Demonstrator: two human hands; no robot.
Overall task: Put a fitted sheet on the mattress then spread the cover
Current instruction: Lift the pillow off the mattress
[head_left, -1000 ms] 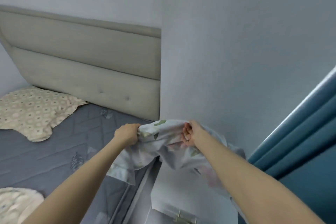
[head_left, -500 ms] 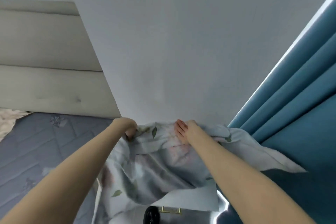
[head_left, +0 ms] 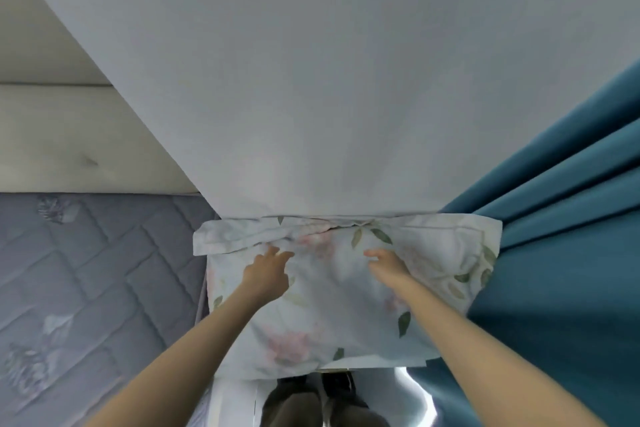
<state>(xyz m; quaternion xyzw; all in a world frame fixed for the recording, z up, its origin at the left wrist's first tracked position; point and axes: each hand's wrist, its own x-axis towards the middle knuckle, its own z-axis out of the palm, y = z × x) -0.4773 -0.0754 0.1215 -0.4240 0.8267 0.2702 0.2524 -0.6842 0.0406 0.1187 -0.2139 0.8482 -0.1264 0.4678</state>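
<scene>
A pale floral cloth (head_left: 332,305), folded flat like a pillowcase, lies on a small surface between the bed and the curtain, its far edge against the wall. My left hand (head_left: 265,270) rests on its left part with fingers spread and straight. My right hand (head_left: 386,265) lies flat on its right part, fingers extended. The bare grey quilted mattress (head_left: 86,288) fills the lower left, with no sheet on it in view.
A beige padded headboard (head_left: 69,135) stands behind the mattress at left. A pale wall (head_left: 329,80) rises straight ahead. Teal curtains (head_left: 561,253) hang at right, touching the cloth. My legs and feet (head_left: 311,402) show below the cloth.
Both hands gripped the bunched floral cloth in the air; they have laid it down flat beside the bed and let go, now lying open on top. The view turned right, away from the pillow.
</scene>
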